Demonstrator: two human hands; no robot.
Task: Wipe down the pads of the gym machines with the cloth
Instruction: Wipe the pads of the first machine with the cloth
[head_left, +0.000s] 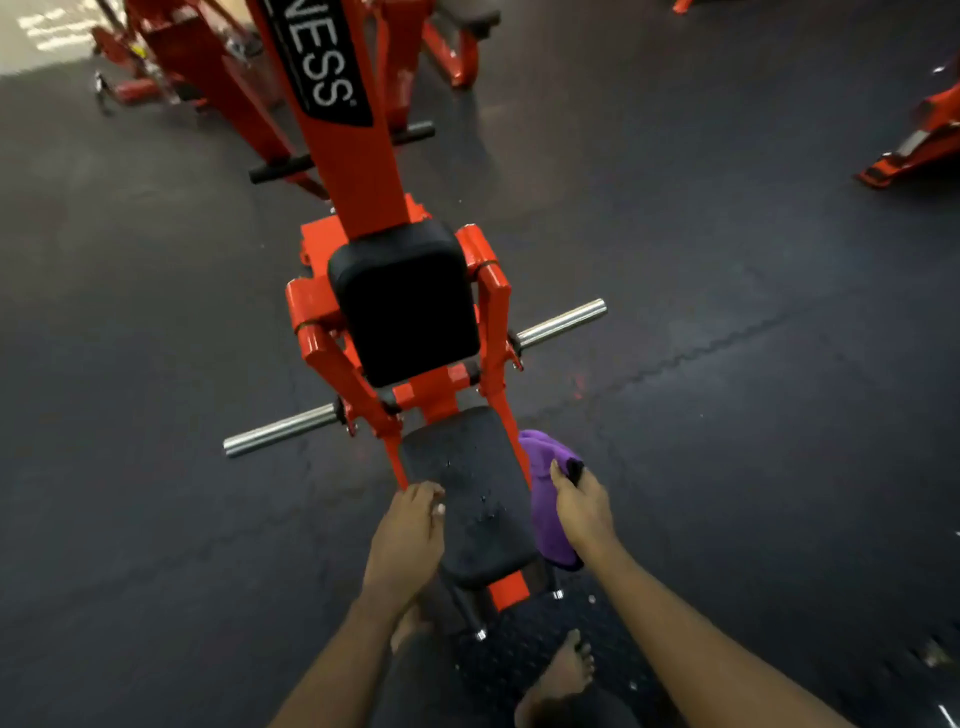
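A red gym machine stands in front of me with a black seat pad low down and a black chest pad above it. Drops of liquid glisten on the seat pad. My right hand grips a purple cloth against the seat pad's right edge. My left hand rests on the seat pad's left edge, fingers curled over the rim.
Two chrome weight pegs stick out to either side of the machine. Its red upright rises ahead. More red machines stand at the back left and far right on dark rubber flooring. My bare feet are on the footplate.
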